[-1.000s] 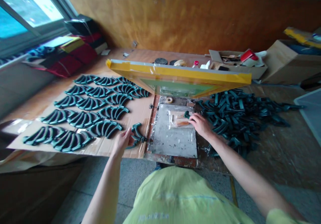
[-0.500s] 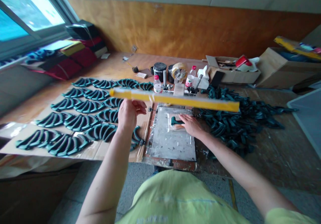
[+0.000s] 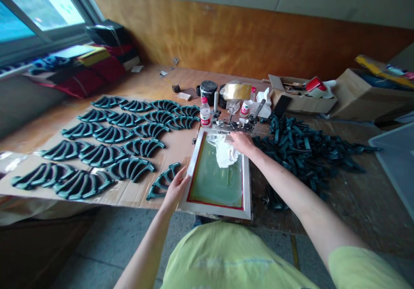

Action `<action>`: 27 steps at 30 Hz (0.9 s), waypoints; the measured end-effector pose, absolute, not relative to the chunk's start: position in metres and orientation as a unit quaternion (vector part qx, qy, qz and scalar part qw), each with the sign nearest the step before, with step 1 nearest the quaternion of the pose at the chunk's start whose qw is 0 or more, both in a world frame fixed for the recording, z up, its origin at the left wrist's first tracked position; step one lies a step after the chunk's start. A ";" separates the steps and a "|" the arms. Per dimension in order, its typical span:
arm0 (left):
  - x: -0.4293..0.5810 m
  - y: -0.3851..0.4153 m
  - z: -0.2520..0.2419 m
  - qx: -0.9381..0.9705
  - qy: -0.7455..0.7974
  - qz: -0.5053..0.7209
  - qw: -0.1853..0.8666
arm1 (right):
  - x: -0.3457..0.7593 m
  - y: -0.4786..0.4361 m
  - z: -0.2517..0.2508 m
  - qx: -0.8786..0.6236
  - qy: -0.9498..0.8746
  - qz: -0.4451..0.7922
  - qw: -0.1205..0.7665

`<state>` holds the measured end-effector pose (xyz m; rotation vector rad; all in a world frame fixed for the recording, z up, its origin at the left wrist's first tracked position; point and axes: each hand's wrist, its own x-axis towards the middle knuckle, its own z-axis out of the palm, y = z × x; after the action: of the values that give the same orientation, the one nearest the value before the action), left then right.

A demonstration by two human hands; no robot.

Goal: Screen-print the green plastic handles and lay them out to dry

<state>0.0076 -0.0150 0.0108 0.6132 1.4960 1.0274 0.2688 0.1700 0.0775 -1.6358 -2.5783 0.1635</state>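
One screen frame [image 3: 247, 190] lowered, left fingers [image 3: 185, 179] at its edge, right fingers [image 3: 235, 137] above, both grips unclear, two bottles [image 3: 205, 115]

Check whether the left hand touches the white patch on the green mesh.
Apart. The head view shows the pale frame rail and a stretch of green mesh between the left hand and the white patch.
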 end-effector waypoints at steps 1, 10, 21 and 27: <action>0.007 -0.015 0.009 0.262 0.638 0.436 0.578 | 0.269 0.163 0.073 -0.523 -0.850 0.053 0.029; 0.004 -0.014 0.000 0.264 0.635 0.439 0.578 | 0.302 0.120 0.077 -0.329 -0.938 0.104 0.022; 0.006 -0.016 0.018 0.267 0.646 0.432 0.570 | 0.304 0.094 0.058 -0.352 -0.922 0.091 0.132; -0.001 -0.012 0.065 0.282 0.629 0.442 0.574 | 0.290 0.170 0.096 -0.511 -0.837 0.095 0.173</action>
<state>-0.0009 -0.0118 0.0650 0.6598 1.4739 1.0359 0.2904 0.1698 0.0956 -1.4496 -2.3732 0.2698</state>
